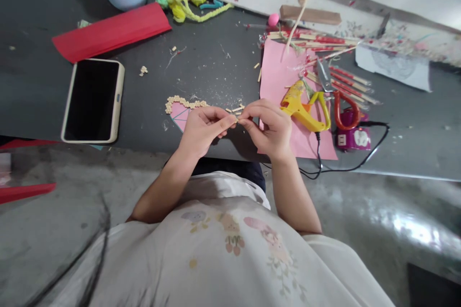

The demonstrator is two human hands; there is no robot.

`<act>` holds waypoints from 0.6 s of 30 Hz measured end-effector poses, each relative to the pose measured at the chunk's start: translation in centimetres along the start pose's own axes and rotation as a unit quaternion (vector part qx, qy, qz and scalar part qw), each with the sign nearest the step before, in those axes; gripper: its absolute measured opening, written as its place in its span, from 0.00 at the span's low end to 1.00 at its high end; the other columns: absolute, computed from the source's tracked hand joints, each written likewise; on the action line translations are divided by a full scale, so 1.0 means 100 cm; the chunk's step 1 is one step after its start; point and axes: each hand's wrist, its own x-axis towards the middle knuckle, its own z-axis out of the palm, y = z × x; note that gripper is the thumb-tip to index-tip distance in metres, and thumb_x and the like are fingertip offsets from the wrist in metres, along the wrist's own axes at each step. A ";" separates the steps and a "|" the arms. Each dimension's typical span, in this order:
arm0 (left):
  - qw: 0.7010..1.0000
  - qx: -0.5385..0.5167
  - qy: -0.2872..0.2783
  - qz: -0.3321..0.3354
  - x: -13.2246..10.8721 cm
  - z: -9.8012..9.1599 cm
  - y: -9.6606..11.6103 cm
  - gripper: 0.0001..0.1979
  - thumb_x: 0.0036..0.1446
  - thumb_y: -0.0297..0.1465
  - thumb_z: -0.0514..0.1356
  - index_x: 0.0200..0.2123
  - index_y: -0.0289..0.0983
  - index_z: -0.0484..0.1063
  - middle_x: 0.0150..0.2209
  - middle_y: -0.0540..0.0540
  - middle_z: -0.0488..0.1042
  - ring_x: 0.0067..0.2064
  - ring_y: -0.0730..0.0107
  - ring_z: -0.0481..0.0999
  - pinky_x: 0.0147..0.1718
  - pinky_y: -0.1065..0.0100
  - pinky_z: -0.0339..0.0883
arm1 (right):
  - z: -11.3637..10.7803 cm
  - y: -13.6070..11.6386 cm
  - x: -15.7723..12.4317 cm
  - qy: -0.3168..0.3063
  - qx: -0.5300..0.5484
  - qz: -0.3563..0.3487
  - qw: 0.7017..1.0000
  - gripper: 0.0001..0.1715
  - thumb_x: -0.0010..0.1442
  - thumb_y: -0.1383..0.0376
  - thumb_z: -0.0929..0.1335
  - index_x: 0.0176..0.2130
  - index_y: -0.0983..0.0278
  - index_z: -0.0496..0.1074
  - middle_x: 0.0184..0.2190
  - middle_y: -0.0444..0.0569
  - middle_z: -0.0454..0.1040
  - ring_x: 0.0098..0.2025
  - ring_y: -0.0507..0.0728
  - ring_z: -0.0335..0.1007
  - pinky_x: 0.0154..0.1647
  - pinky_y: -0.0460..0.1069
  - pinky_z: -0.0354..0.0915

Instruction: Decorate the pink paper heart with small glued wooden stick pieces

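My left hand and my right hand meet at the near edge of a dark table. Both are closed in a pinch on a small pale stick piece held between their fingertips. Just behind the left hand lies a pink paper heart whose upper rim is lined with small pale pieces. A few more short pale bits lie on the table just beyond the fingertips.
A yellow glue gun rests on pink paper right of my hands, its black cord running off the edge. Red-handled scissors, a purple socket block, red-tipped sticks, a phone and folded red paper lie around.
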 end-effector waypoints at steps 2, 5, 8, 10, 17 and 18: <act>1.000 0.000 -0.003 0.000 0.000 0.000 0.000 0.11 0.46 0.37 0.72 0.22 0.36 0.77 0.21 0.51 0.75 0.19 0.83 0.65 0.17 0.77 0.57 | 0.000 0.000 0.000 0.000 -0.003 0.001 1.000 0.05 0.60 0.71 0.69 0.35 0.61 0.73 0.32 0.46 0.76 0.37 0.55 0.74 0.37 0.51 0.71; 1.000 0.004 -0.002 0.002 0.001 0.000 -0.002 0.12 0.45 0.38 0.72 0.22 0.36 0.77 0.21 0.51 0.75 0.18 0.83 0.65 0.17 0.77 0.58 | 0.000 0.000 0.000 0.002 -0.002 0.004 1.000 0.04 0.60 0.71 0.70 0.35 0.62 0.73 0.32 0.46 0.76 0.36 0.54 0.74 0.37 0.50 0.70; 1.000 0.001 -0.002 0.011 0.002 -0.001 -0.004 0.12 0.45 0.39 0.73 0.24 0.37 0.79 0.21 0.50 0.75 0.18 0.83 0.65 0.17 0.77 0.58 | 0.000 0.001 0.000 0.010 -0.001 0.005 1.000 0.04 0.60 0.71 0.70 0.34 0.62 0.73 0.31 0.45 0.76 0.36 0.54 0.74 0.37 0.50 0.70; 1.000 -0.003 -0.005 0.017 0.003 -0.001 -0.004 0.12 0.45 0.40 0.73 0.25 0.37 0.80 0.22 0.50 0.76 0.19 0.82 0.65 0.16 0.77 0.58 | 0.000 0.001 0.000 0.017 0.004 0.005 1.000 0.03 0.60 0.70 0.70 0.34 0.61 0.73 0.31 0.45 0.76 0.35 0.53 0.74 0.37 0.51 0.70; 0.999 0.012 -0.028 -0.014 0.002 0.000 -0.002 0.18 0.43 0.46 0.72 0.25 0.37 0.80 0.24 0.47 0.77 0.19 0.81 0.66 0.16 0.76 0.58 | -0.009 0.002 0.001 -0.040 0.008 0.041 0.998 0.07 0.62 0.64 0.70 0.41 0.60 0.78 0.35 0.48 0.79 0.35 0.54 0.74 0.35 0.50 0.71; 0.999 0.014 -0.030 -0.013 0.002 0.000 -0.002 0.18 0.43 0.47 0.72 0.25 0.37 0.80 0.24 0.47 0.77 0.19 0.81 0.66 0.16 0.76 0.58 | -0.011 0.002 0.002 -0.051 0.009 0.043 0.998 0.08 0.62 0.63 0.70 0.42 0.60 0.78 0.35 0.48 0.79 0.35 0.53 0.74 0.35 0.50 0.71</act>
